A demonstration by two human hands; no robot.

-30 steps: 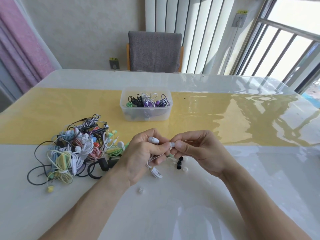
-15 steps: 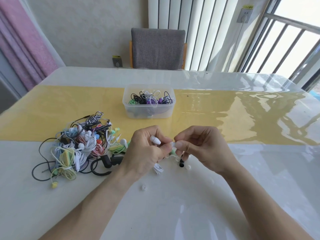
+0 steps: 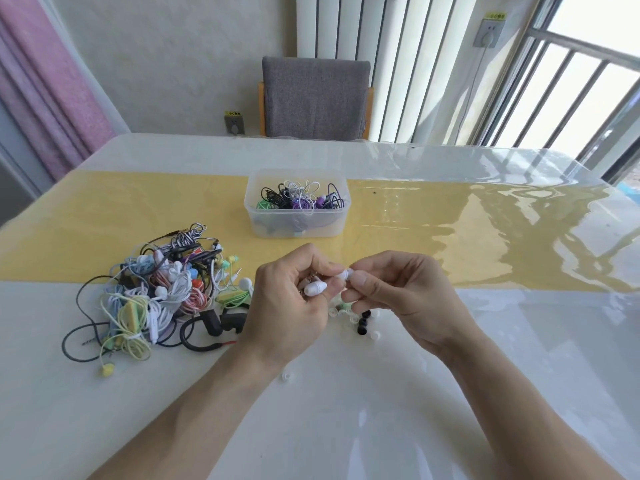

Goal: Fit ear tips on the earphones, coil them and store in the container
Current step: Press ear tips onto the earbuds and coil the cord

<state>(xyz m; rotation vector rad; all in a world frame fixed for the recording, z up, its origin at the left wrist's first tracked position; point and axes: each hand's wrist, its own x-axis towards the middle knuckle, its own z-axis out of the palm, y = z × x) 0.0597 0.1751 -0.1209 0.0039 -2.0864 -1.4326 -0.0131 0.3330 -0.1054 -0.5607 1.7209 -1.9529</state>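
At centre frame our left hand point(image 3: 287, 306) grips a white plastic earphone point(image 3: 315, 288), while our right hand point(image 3: 398, 299) pinches a small white ear tip point(image 3: 347, 274) against its second bud. The clear plastic container point(image 3: 297, 221) of coiled earphones sits above, a tangled multicoloured earphone pile point(image 3: 159, 296) at left.

Both forearms are bare up to the frame's lower edge, no sleeve showing. The left hand point(image 3: 287, 306) and right hand point(image 3: 403, 294) wear no gloves, rings or watch; the fingernails are short and unpainted.
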